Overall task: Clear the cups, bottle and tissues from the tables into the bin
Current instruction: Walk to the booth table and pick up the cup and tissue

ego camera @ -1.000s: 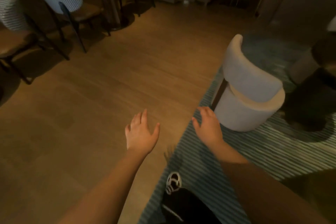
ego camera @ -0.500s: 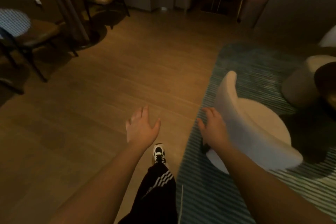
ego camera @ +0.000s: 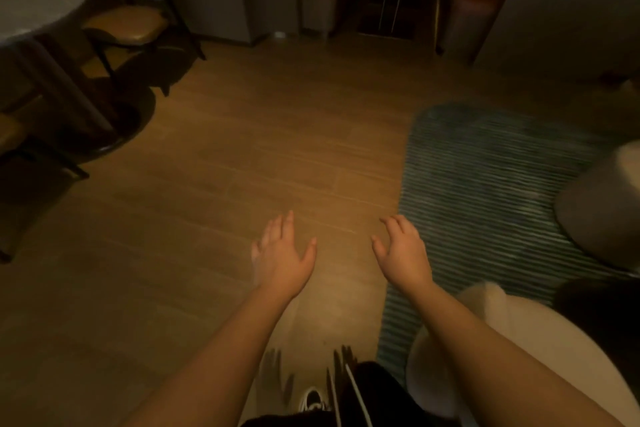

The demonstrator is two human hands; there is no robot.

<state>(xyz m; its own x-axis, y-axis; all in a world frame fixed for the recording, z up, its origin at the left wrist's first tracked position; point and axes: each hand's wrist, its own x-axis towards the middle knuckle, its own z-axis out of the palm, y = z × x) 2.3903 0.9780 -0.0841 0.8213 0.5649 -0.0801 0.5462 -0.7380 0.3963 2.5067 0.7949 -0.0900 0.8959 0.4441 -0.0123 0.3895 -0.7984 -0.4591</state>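
**Both hands empty above the wooden floor, bin far ahead**

The left hand (ego camera: 280,253) and the right hand (ego camera: 403,253) are held out palm-down over the wooden floor (ego camera: 242,166), side by side and apart, fingers relaxed and loosely spread. Neither one holds or touches anything.

The bin (ego camera: 317,0) stands at the far end of the floor, straight ahead of the hands and well apart from them, against the back wall beside an orange-lit recess. It is a tall, pale grey container. A small white shape sits at its top; the picture is too dim and blurred to tell what it is, and the inside of the bin cannot be seen.

Left of the bin, a round counter (ego camera: 38,7) on a dark pedestal stands with a striped-back chair (ego camera: 121,0) just beyond it. No cups, bottle or tissues can be made out on the part of the counter top that shows.

Right of the bin and nearer the person, a striped teal rug (ego camera: 485,177) lies on the floor. A white round-backed chair (ego camera: 519,357) stands on the rug's near end, under the right forearm. A shoe (ego camera: 311,399) and dark trousers show at the bottom edge.
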